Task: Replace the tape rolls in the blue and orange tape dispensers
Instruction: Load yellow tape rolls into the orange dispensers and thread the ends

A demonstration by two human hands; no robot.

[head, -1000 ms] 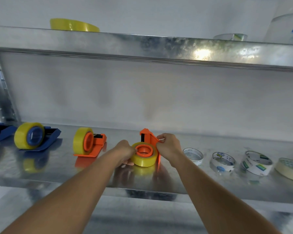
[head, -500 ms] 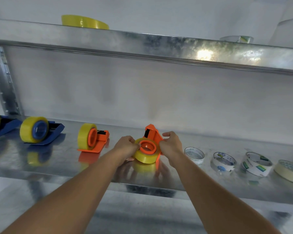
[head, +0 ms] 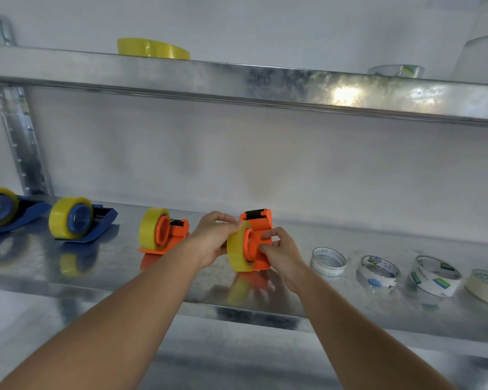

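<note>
Left hand [head: 214, 239] grips the yellow roll [head: 237, 250]; right hand [head: 279, 253] pinches the orange dispenser [head: 261, 243]. Best steady the dispenser while threading tape squarely.

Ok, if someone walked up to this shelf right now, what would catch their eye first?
Most striking is the orange tape dispenser at mid-shelf with a yellow tape roll on its hub, gripped by the left hand and the right hand. To the left stand another orange dispenser and two blue dispensers, all carrying yellow rolls. To the right lie loose, mostly clear tape rolls.
</note>
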